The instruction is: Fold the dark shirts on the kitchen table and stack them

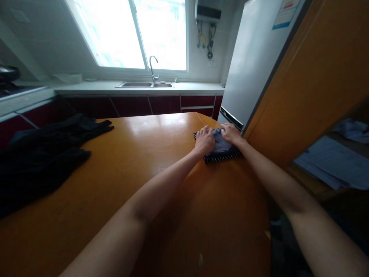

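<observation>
A folded garment lies near the right edge of the wooden table (138, 154). Its top is smooth grey cloth (221, 143), and below that shows a black layer with small white marks (220, 157). My left hand (205, 140) rests on the left side of the bundle, fingers spread towards the far edge. On the far right part lies my right hand (231, 134), its thumb apart from the fingers and touching the cloth. Both hands press from above; the undersides of the fingers are hidden. Dark clothing (43, 150) is spread at the table's left.
Close beyond the right hand stands a fridge (248, 57), beside a wooden panel (311, 69). Papers (334, 161) lie on a shelf at the right. Across the room are a counter with a sink (135, 84), a tap (152, 69) and a window (161, 30).
</observation>
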Tool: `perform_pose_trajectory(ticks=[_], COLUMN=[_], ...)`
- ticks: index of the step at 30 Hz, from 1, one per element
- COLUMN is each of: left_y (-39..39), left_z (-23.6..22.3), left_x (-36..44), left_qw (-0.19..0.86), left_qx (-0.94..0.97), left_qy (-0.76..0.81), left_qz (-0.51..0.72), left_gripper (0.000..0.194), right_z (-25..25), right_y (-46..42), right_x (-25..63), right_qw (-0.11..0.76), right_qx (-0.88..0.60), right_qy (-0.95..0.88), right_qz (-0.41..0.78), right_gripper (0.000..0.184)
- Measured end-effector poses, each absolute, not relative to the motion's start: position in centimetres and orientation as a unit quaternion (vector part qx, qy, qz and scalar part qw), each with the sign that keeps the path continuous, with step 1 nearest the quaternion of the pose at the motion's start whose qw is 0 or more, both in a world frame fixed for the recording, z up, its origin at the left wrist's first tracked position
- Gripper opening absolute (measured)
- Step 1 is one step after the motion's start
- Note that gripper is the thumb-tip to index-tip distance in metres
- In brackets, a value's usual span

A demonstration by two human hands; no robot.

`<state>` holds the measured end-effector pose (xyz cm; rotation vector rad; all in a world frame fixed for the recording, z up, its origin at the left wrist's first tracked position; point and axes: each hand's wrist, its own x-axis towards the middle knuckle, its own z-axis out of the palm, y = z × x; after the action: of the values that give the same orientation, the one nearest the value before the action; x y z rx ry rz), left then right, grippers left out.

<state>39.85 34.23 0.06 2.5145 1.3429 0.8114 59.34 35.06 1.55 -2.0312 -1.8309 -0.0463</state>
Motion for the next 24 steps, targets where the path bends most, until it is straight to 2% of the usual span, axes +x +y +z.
perform_pose_trajectory(ticks=[3,5,12,16,19,24], left_y=[34.3,34.4,34.2,34.1,33.7,31.6], left_z=[-0.5,-1.4,-2.5,-2.1,-1.9,-1.9], left_x=[41.0,41.5,41.8,41.7,41.4,39.3], left_qw=[0.068,0.071,0.08,0.093,0.104,0.15], left_qx=[0.895,0.891,0.875,0.874,0.877,0.872], left_qy=[0.402,0.42,0.453,0.453,0.445,0.444], left_qz=[0.184,0.158,0.154,0.147,0.15,0.141], left_gripper=[0.054,0.058,0.065,0.066,0.066,0.068], right_z=[-0.3,-1.1,-0.3,-0.8,-1.9,-1.5], right_y=[35.3,35.4,35.2,33.6,31.7,28.4], right_x=[57.6,58.4,63.0,60.7,60.1,62.6], right_qw=[0.084,0.05,0.069,0.114,0.092,0.093], right_qx=[-0.7,-0.714,-0.801,-0.756,-0.717,-0.773], right_qy=[-0.709,-0.698,-0.595,-0.643,-0.69,-0.627], right_qz=[-0.001,0.02,0.008,-0.056,-0.029,-0.04], right_gripper=[0.056,0.059,0.065,0.061,0.06,0.058])
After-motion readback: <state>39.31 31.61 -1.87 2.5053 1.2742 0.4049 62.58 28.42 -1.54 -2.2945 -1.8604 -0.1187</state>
